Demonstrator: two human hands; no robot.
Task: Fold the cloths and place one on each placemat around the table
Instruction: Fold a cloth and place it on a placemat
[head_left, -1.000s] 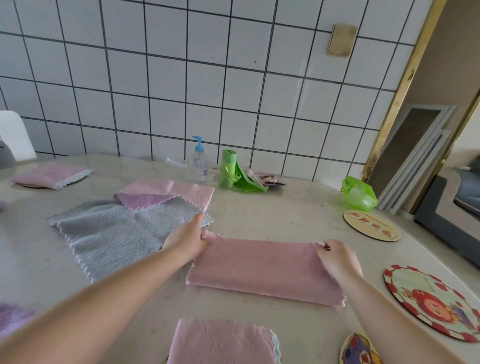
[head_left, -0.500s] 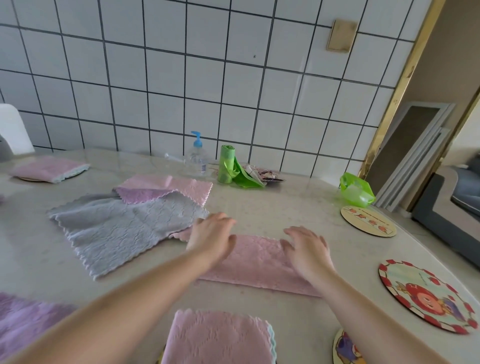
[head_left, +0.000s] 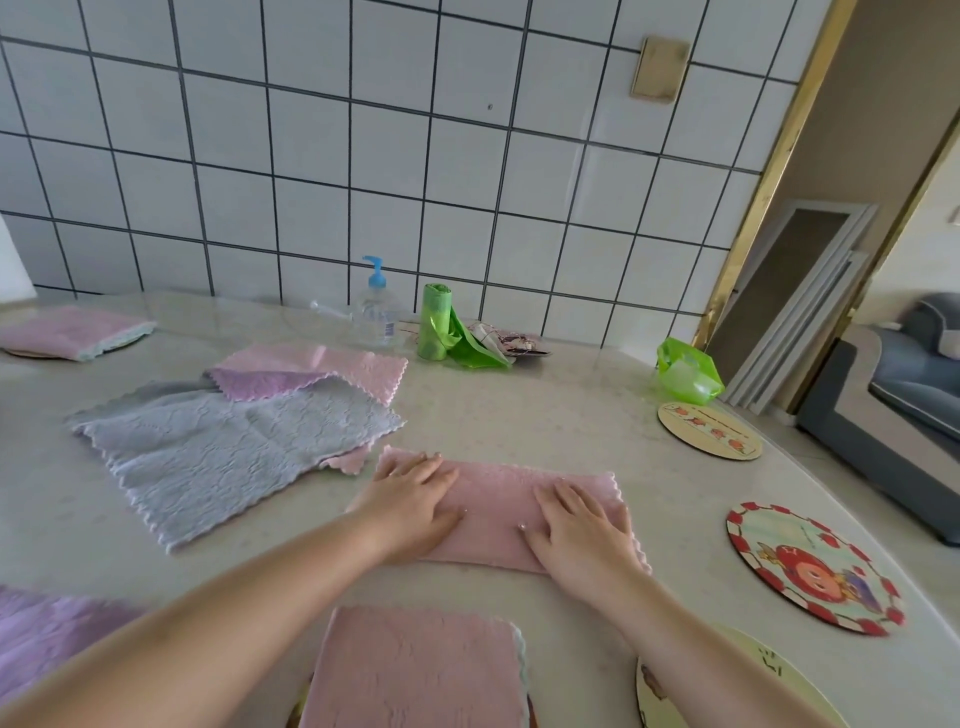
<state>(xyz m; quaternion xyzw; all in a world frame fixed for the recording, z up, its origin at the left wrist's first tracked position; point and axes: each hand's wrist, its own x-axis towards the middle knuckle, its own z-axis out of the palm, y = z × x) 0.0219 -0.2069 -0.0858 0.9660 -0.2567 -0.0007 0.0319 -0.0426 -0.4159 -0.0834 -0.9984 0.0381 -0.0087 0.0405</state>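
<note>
Both hands lie flat, fingers spread, gripping nothing: the left hand (head_left: 415, 506) and right hand (head_left: 579, 532) press on a folded pink cloth (head_left: 498, 506) lying on the worktop (head_left: 545, 415), just right of a spread grey cloth (head_left: 234, 452). Another folded pink cloth (head_left: 415, 670) sits nearer, and a round strawberry-bordered placemat (head_left: 813, 569) lies bare to the right.

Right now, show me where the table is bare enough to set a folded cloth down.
Bare marble lies between the pink cloth under both hands and the green bag roll, running right to the small round placemat. The red-rimmed placemat is uncovered too. The left is crowded: the grey cloth and more pink cloths overlap there.
</note>
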